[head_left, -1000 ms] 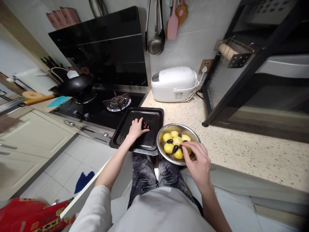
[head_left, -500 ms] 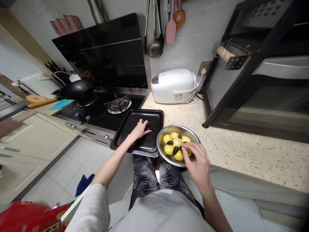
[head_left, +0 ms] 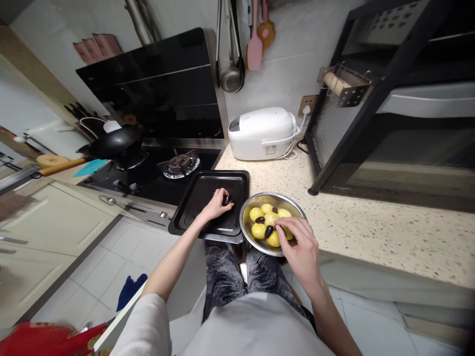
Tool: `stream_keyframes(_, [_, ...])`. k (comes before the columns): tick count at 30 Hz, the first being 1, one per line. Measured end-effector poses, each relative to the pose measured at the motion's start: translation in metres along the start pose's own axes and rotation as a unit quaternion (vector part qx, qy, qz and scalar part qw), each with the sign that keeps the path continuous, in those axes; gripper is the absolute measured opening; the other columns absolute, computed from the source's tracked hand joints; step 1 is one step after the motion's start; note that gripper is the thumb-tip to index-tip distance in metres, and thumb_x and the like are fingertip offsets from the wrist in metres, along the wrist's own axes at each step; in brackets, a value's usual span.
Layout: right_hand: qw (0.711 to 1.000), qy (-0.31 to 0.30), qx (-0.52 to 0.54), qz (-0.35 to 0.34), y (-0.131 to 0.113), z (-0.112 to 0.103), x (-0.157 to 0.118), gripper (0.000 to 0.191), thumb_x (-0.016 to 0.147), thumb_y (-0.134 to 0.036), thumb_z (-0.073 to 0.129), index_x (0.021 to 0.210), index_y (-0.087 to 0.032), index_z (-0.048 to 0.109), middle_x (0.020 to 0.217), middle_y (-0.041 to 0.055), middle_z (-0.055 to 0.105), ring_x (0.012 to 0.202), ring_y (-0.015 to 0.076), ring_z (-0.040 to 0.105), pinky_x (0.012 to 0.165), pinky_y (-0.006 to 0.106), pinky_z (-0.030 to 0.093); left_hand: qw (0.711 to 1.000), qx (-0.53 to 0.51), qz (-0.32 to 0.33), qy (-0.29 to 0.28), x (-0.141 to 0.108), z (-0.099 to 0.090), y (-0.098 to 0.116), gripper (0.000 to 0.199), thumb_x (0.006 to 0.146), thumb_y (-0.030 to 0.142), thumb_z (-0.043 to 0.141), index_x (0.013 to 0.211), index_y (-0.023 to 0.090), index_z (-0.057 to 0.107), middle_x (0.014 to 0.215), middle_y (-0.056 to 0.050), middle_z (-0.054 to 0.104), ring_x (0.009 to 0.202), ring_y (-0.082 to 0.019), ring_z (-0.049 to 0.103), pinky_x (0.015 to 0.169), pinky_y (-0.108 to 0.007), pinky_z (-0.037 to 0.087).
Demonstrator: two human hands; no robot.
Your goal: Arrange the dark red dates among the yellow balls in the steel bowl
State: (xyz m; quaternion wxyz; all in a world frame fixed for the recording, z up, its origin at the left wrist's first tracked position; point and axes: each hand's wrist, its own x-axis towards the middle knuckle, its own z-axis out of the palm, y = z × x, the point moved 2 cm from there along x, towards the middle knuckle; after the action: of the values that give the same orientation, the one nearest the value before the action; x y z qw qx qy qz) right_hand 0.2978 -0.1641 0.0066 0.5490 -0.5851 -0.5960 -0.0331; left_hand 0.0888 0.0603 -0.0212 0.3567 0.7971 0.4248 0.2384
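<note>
My left hand [head_left: 218, 203] is over the black baking tray [head_left: 200, 198], its fingers curled around a dark, glossy oval fruit [head_left: 226, 200]. To the right, a round metal bowl [head_left: 248, 236] holds several yellow fruits [head_left: 259, 230] with a few dark oval fruits [head_left: 269, 231] among them. My right hand [head_left: 302, 244] reaches over the bowl's right side, thumb and fingers pinched together near the yellow fruits. What those fingertips hold, if anything, is hidden. The bowl stands close beside the tray's right edge.
Behind the bowl stands a white rice cooker [head_left: 261, 133]. A gas stove [head_left: 180, 164] with a black wok [head_left: 117, 143] is at the left. A black-framed oven [head_left: 408, 158] stands on the speckled counter [head_left: 371, 232] at the right. Utensils hang on the wall.
The dark fruit in my left hand shows more clearly as the hand has turned slightly. My right fingertips have shifted slightly over the bowl. The camera view has moved a little.
</note>
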Motion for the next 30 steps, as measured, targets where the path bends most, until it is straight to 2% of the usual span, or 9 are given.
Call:
stream_keyframes(3, [1.0,0.0,0.004,-0.007,-0.002,0.002,0.001,0.01,0.099,-0.018,0.063,0.1,-0.025,0.071,0.097,0.0048,0.076,0.095,0.0247,0.068,0.087,0.045,0.056,0.998,-0.068,-0.014,0.002,-0.003,0.0,0.006,0.028,0.084,0.032,0.072,0.098,0.021,0.05,0.092,0.001,0.052,0.08,-0.014,0.051,0.081,-0.03,0.048])
stream_keyframes(6, [1.0,-0.004,0.01,-0.015,-0.005,0.006,0.004,0.011,0.099,-0.018,0.062,0.1,-0.025,0.071,0.098,0.0046,0.076,0.096,0.0249,0.069,0.088,0.046,0.056,0.975,-0.212,-0.057,-0.004,-0.011,0.0,0.02,0.034,0.085,0.044,0.073,0.098,0.021,0.052,0.09,0.0,0.056,0.075,-0.012,0.052,0.07,-0.025,0.044])
stream_keyframes(9, [0.999,-0.015,0.019,-0.024,-0.012,0.012,0.011,0.016,0.1,-0.018,0.06,0.106,-0.026,0.072,0.102,0.0051,0.077,0.1,0.0258,0.07,0.091,0.047,0.057,0.916,-0.385,-0.107,-0.031,-0.024,0.003,0.041,0.046,0.076,0.051,0.083,0.097,0.021,0.056,0.098,-0.003,0.064,0.078,-0.011,0.056,0.068,-0.023,0.043])
stream_keyframes(12, [0.998,-0.037,0.023,-0.036,-0.02,0.018,0.022,0.027,0.102,-0.019,0.057,0.124,-0.027,0.071,0.114,0.0069,0.076,0.109,0.0267,0.07,0.096,0.049,0.057,0.854,-0.5,-0.123,-0.078,-0.04,0.012,0.067,0.049,0.07,0.046,0.092,0.098,0.02,0.061,0.103,-0.004,0.068,0.082,-0.012,0.06,0.067,-0.021,0.043])
stream_keyframes(15, [0.995,-0.078,0.032,-0.058,-0.027,0.024,0.032,0.04,0.103,-0.019,0.054,0.141,-0.03,0.063,0.127,0.0073,0.073,0.118,0.0267,0.067,0.101,0.049,0.057,0.822,-0.546,-0.118,-0.111,-0.055,0.024,0.085,0.047,0.07,0.041,0.094,0.1,0.02,0.065,0.092,0.0,0.064,0.076,-0.009,0.058,0.065,-0.02,0.043])
stream_keyframes(17, [0.992,-0.095,0.039,-0.067,-0.03,0.027,0.037,0.042,0.103,-0.019,0.053,0.142,-0.032,0.063,0.129,0.007,0.072,0.12,0.0266,0.066,0.102,0.05,0.057,0.806,-0.567,-0.121,-0.123,-0.063,0.033,0.092,0.046,0.07,0.039,0.094,0.101,0.019,0.066,0.088,0.002,0.062,0.073,-0.008,0.057,0.066,-0.02,0.044])
stream_keyframes(22, [0.992,-0.096,0.067,-0.051,-0.03,0.029,0.039,0.028,0.102,-0.017,0.056,0.123,-0.027,0.072,0.115,0.0064,0.075,0.109,0.026,0.068,0.097,0.046,0.058,0.761,-0.621,-0.148,-0.113,-0.071,0.052,0.095,0.042,0.071,0.038,0.094,0.098,0.017,0.068,0.086,0.002,0.062,0.077,-0.009,0.058,0.071,-0.021,0.049])
stream_keyframes(27, [0.992,-0.084,0.092,-0.005,-0.027,0.03,0.038,0.014,0.099,-0.023,0.062,0.108,-0.026,0.072,0.105,0.0051,0.077,0.101,0.0253,0.07,0.09,0.042,0.058,0.693,-0.69,-0.198,-0.065,-0.071,0.064,0.096,0.028,0.084,0.036,0.084,0.087,0.015,0.066,0.083,0.0,0.061,0.07,-0.007,0.054,0.059,-0.018,0.044])
stream_keyframes(30, [0.994,-0.054,0.086,0.04,-0.018,0.025,0.039,0.009,0.097,-0.026,0.066,0.104,-0.026,0.071,0.102,0.0044,0.078,0.095,0.0238,0.071,0.084,0.039,0.058,0.694,-0.689,-0.194,-0.073,-0.071,0.065,0.095,0.024,0.087,0.033,0.081,0.089,0.015,0.066,0.087,-0.003,0.063,0.069,-0.008,0.053,0.054,-0.018,0.038])
